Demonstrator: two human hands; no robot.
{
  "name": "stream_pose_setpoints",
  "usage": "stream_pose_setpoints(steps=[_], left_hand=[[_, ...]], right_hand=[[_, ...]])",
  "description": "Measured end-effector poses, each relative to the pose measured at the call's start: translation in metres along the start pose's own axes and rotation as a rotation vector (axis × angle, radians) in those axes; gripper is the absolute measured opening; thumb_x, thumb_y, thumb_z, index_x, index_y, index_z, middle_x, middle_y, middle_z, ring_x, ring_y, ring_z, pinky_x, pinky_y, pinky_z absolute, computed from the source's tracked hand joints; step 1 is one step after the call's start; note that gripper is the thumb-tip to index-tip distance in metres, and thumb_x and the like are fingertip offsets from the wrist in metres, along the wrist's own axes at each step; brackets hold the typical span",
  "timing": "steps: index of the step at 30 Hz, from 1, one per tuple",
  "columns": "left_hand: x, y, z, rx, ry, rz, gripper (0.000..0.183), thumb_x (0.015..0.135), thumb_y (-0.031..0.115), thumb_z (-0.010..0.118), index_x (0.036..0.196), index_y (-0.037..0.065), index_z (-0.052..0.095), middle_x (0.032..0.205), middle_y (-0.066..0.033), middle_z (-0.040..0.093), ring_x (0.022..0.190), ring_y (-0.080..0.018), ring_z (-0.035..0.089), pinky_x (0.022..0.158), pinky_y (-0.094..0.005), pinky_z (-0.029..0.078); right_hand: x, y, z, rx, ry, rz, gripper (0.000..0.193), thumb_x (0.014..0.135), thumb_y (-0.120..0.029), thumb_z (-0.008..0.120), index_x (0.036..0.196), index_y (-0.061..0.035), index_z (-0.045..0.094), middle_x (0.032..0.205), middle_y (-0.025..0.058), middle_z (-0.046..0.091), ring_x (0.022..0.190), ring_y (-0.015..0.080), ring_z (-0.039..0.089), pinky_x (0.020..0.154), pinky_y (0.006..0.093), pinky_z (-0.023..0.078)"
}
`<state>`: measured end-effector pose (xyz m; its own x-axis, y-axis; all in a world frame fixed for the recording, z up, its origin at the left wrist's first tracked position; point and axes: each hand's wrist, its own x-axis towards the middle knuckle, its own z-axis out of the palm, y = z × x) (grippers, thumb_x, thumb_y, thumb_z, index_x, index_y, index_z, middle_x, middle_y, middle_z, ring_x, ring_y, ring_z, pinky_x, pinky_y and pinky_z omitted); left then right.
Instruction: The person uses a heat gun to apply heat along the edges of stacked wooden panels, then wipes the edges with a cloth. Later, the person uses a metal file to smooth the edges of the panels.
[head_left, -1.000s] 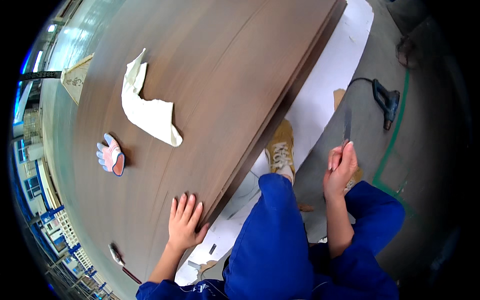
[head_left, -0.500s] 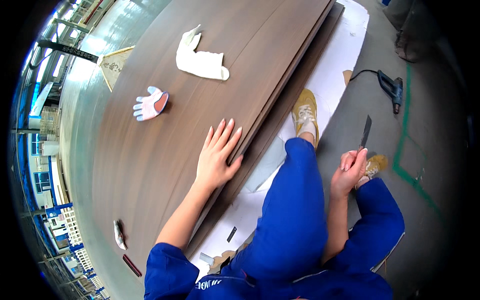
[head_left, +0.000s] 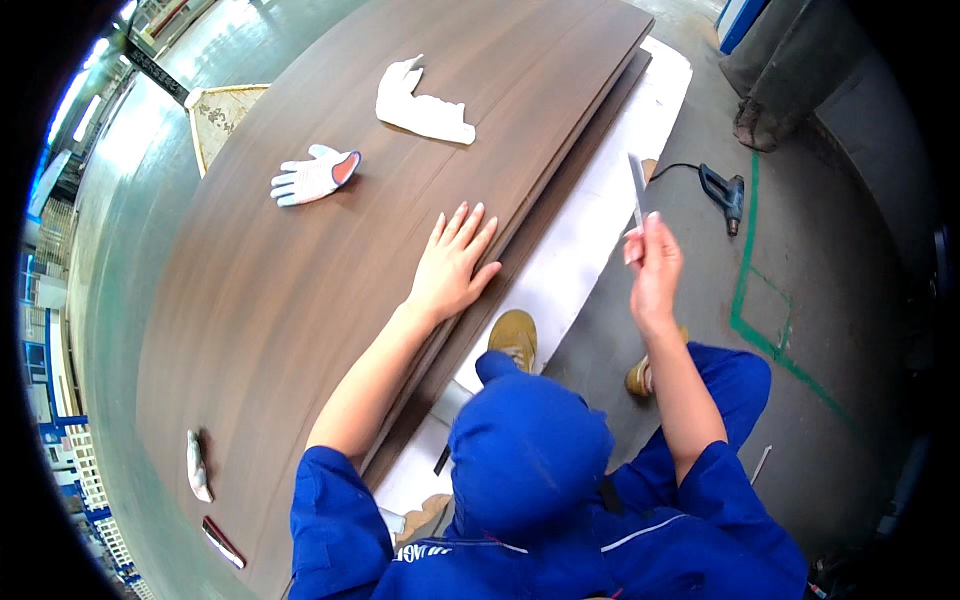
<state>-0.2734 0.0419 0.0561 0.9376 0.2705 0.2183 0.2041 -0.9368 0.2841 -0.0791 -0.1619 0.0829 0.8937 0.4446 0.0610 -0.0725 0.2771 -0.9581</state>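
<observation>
Across the middle of the wood-grain panel [head_left: 290,340], a broad bare stretch is left for a hand to pass, bounded by the work glove [head_left: 308,178] on its far half and by a pale narrow bundle [head_left: 198,466] and a dark red bar-shaped object [head_left: 222,542] near its lower left corner. Toward the panel's far end, passage is partly blocked by the white cloth [head_left: 418,108]. The panel's right edge is obstructed by the left hand [head_left: 454,268], laid flat, and just outside it by a yellow shoe [head_left: 514,335]. Farther right of the panel, space is taken up by the raised blade [head_left: 638,190] in the right hand [head_left: 656,268].
</observation>
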Motion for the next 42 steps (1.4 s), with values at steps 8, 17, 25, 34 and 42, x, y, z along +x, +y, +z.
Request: stream_pose_setpoints(steps=[8,17,25,34,42], left_hand=[[0.087,-0.056,-0.002,-0.515,0.190,-0.048,0.020,0.093,0.010,0.053,0.108,0.002,0.064,0.102,-0.0113,0.065,0.098,-0.0258,0.059,0.088,-0.0338,0.046],[0.149,-0.062,0.016,-0.799,0.073,-0.206,0.017,0.088,0.010,0.065,0.104,0.005,0.067,0.085,-0.0026,0.059,0.080,-0.0103,0.053,0.074,-0.0247,0.043],[0.146,-0.067,0.015,-0.507,0.085,-0.007,0.015,0.075,0.012,0.076,0.085,0.005,0.067,0.086,-0.0032,0.056,0.084,-0.0169,0.052,0.075,-0.0282,0.041],[0.146,-0.063,0.019,-0.427,0.127,0.013,0.019,0.074,0.012,0.076,0.090,0.006,0.068,0.088,-0.0026,0.057,0.087,-0.0181,0.052,0.077,-0.0290,0.042],[0.146,-0.061,0.020,-0.405,0.124,0.011,0.019,0.075,0.010,0.075,0.092,0.008,0.068,0.089,-0.0024,0.058,0.086,-0.0176,0.052,0.077,-0.0288,0.043]], right_hand=[[0.045,0.064,0.042,-0.179,-0.299,0.197,0.043,0.100,-0.034,0.050,0.071,-0.0040,0.060,0.057,-0.0031,0.048,0.053,0.0041,0.041,0.051,0.0212,0.033],[0.070,0.088,0.071,-0.273,-0.340,0.241,0.041,0.098,-0.032,0.054,0.068,-0.0045,0.057,0.056,-0.0025,0.049,0.052,0.0030,0.041,0.048,0.0207,0.031],[0.073,0.092,0.078,-0.266,-0.307,0.200,0.040,0.097,-0.029,0.058,0.066,-0.0041,0.056,0.059,-0.0030,0.051,0.053,0.0021,0.041,0.048,0.0202,0.031],[0.081,0.098,0.077,-0.307,-0.273,0.189,0.039,0.095,-0.031,0.060,0.067,-0.0035,0.058,0.055,-0.0050,0.045,0.051,0.0017,0.037,0.046,0.0209,0.028],[0.083,0.100,0.075,-0.325,-0.270,0.180,0.041,0.095,-0.032,0.060,0.066,-0.0030,0.057,0.055,-0.0047,0.045,0.051,0.0019,0.037,0.045,0.0216,0.027]])
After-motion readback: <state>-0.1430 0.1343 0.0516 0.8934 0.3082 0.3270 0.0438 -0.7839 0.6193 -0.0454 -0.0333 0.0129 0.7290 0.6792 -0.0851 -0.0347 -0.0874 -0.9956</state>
